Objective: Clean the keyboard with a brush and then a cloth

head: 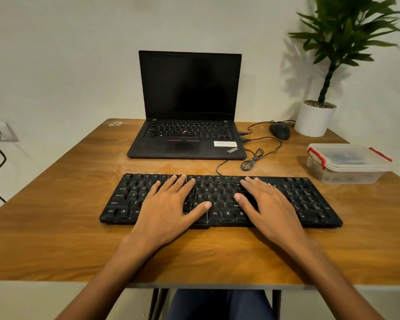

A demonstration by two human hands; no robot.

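A black wired keyboard (pixel 310 199) lies flat across the middle of the wooden table (pixel 56 239). My left hand (pixel 171 204) rests palm down on its left-centre keys, fingers spread, holding nothing. My right hand (pixel 266 202) rests palm down on the right-centre keys, fingers apart and empty. No brush or cloth lies in the open.
An open black laptop (pixel 189 107) stands behind the keyboard, its screen dark. To its right lie a black mouse (pixel 280 131) and coiled cables (pixel 252 160). A clear lidded plastic box (pixel 346 162) with red clips sits at the right, a potted plant (pixel 315 118) in the back corner.
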